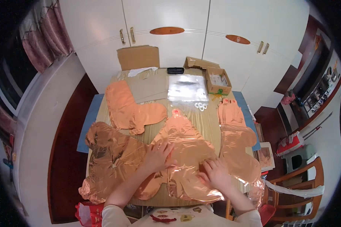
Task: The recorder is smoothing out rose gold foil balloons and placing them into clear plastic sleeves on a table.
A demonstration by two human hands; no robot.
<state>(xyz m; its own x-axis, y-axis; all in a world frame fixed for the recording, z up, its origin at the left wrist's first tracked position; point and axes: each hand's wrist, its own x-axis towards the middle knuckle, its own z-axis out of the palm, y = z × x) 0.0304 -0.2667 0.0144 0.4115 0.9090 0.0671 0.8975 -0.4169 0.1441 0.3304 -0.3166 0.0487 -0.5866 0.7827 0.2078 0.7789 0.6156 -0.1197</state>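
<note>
**Two hands flat on a rose-gold foil balloon**

At lower centre of the frame, the left hand (158,154) lies flat, fingers spread, on the deflated middle balloon (185,145) on the wooden table (208,121). The right hand (215,172) presses its lower edge, fingers loosely curled, gripping nothing visible. More foil balloons (130,109) lie left and right; a small cardboard box (218,81) sits upper right.
</note>
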